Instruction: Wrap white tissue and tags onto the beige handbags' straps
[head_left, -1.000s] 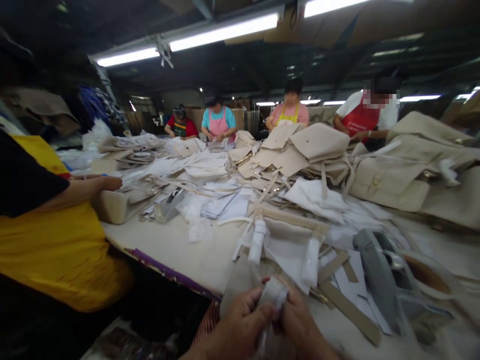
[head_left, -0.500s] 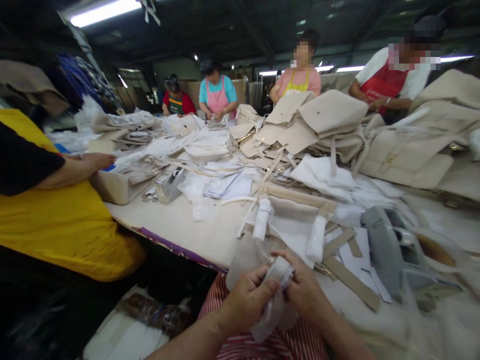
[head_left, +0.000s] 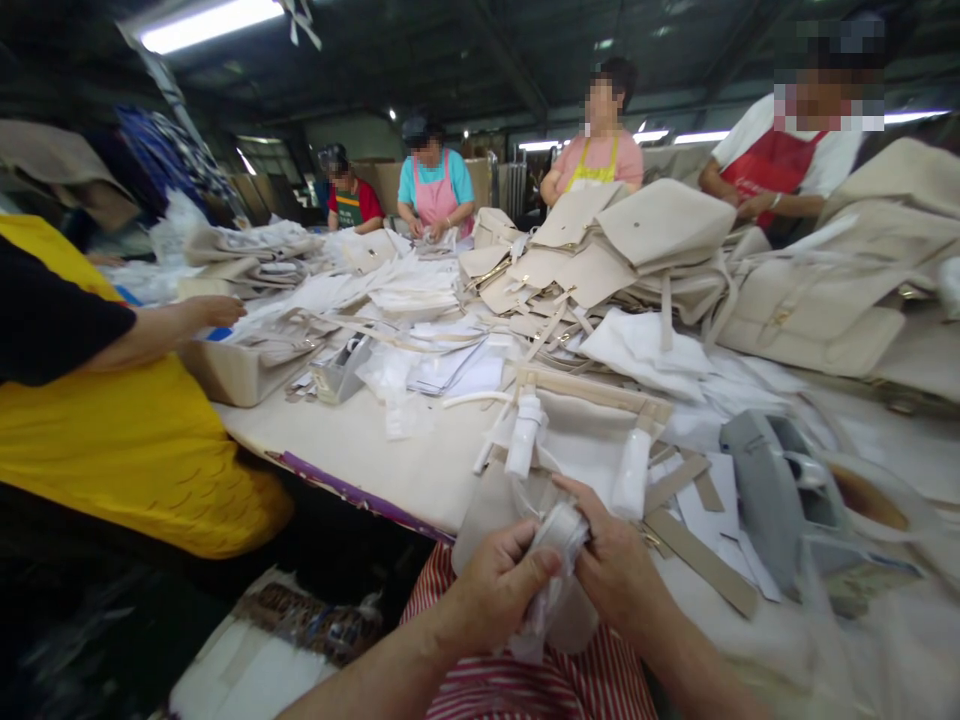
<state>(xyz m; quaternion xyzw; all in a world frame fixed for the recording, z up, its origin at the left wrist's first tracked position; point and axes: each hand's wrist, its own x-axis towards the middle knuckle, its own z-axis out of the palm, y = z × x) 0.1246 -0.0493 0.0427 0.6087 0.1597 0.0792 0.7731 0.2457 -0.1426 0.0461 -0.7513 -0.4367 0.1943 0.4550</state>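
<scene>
Low in front of me, a pale roll (head_left: 561,535) in thin see-through plastic is held between both hands; what is rolled inside I cannot make out. My left hand (head_left: 506,580) is closed on its left side, thumb across the wrap. Fingers of my right hand (head_left: 600,545) are closed round the right side. Loose plastic hangs below, over a red-and-white striped apron (head_left: 517,690). Just beyond my hands lies an open beige bag (head_left: 480,500) at the table edge. Two white-wrapped parts, one at the left (head_left: 525,435) and one at the right (head_left: 631,475), lie on it.
Beige bags (head_left: 660,225) and white sheets (head_left: 412,290) are heaped across the table (head_left: 360,445). A grey tape dispenser (head_left: 772,500) and beige strips (head_left: 701,560) lie at the right. A co-worker in a yellow apron (head_left: 112,440) stands left; several people work opposite.
My hands have shifted slightly on the roll, and its plastic now lies more tightly around it. The left co-worker's hand has moved a little up and to the right.
</scene>
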